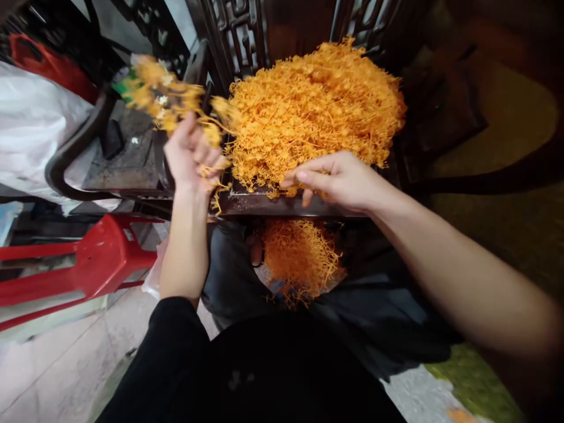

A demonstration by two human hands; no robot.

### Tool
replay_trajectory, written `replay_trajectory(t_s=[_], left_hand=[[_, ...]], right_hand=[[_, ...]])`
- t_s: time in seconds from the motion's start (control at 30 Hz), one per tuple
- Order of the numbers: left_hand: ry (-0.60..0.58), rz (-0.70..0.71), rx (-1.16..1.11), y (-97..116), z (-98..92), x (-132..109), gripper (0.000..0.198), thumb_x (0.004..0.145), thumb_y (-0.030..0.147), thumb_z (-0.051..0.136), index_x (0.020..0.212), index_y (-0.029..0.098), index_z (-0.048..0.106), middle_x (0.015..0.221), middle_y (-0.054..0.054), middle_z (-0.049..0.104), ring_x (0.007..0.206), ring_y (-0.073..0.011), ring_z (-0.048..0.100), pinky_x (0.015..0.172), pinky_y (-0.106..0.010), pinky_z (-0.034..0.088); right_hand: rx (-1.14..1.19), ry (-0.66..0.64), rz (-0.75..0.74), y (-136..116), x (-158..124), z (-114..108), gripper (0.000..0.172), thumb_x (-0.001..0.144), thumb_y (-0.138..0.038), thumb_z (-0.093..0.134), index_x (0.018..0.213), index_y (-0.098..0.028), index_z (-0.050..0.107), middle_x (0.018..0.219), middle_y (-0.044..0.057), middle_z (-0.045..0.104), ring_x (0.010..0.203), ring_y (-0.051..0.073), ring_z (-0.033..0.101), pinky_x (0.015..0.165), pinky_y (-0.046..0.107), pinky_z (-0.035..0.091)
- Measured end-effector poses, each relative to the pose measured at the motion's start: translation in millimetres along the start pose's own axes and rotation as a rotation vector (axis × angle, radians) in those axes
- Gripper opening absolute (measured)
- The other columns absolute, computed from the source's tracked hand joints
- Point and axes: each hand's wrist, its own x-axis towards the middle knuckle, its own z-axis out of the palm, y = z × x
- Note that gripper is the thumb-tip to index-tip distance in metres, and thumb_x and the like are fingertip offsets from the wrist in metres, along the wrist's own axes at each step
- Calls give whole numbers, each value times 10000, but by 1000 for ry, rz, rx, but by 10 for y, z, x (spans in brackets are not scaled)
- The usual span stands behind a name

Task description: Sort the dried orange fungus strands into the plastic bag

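My left hand (194,150) is closed round a handful of orange-yellow branching pieces that look like artificial flower sprigs (171,97). Small white bits and something green show among their blurred tops, and a few thin stems stick out below the fist. A large heap of similar orange sprigs (315,108) covers a dark wooden seat (259,204). At the front edge of that heap is my right hand (337,179), thumb and fingers brought together. What lies between its fingertips, if anything, is too small to make out.
Below the seat edge, between my knees, sits another mass of orange sprigs (304,255). On the left are a red plastic stool (110,255), a white bag (35,129), a red bag (55,64) and a curved dark armrest (66,158). Carved wooden backs rise behind.
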Motion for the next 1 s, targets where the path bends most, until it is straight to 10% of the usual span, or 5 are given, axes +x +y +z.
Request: replay_trajectory(t_s=[0.17,0.33,0.67,0.87,1.0], left_hand=[[-292,-469,94,-351,183,-211,715,1121,455,218,443,233,177,349,56,93,216,-50,194,341,-170,75],[-237,-700,41,-382,139,-223,619,1105,407,318,517,220,265,358,70,200,195,-74,229,285,-194,113],[-303,-586,48,-407,98,-208,579,1077,299,378,520,227,239,353,64,227,226,-62,222,282,-204,129],[-337,-574,92,-351,116,-245,586,1044,206,398,484,223,225,358,42,262,233,-68,278,298,-217,156],[-372,-568,121,-369,201,-284,602,1049,201,384,465,215,237,351,35,262,232,-63,265,303,-216,137]], right_hand=[[407,262,29,-71,44,-19,395,970,-572,661,1034,-184,699,621,-43,428,442,54,308,398,244,145],[384,91,1,-124,72,19,569,899,-756,627,828,-191,622,607,-37,415,437,53,319,394,251,148],[-15,312,-240,-166,92,217,431,865,-625,749,957,-206,715,750,30,593,694,160,536,546,278,372],[204,631,-268,-156,189,134,436,943,-676,617,942,-245,684,644,11,467,590,151,495,478,274,306],[289,626,-314,-97,302,27,424,938,-670,639,1017,-256,691,677,3,498,562,116,487,458,251,319]])
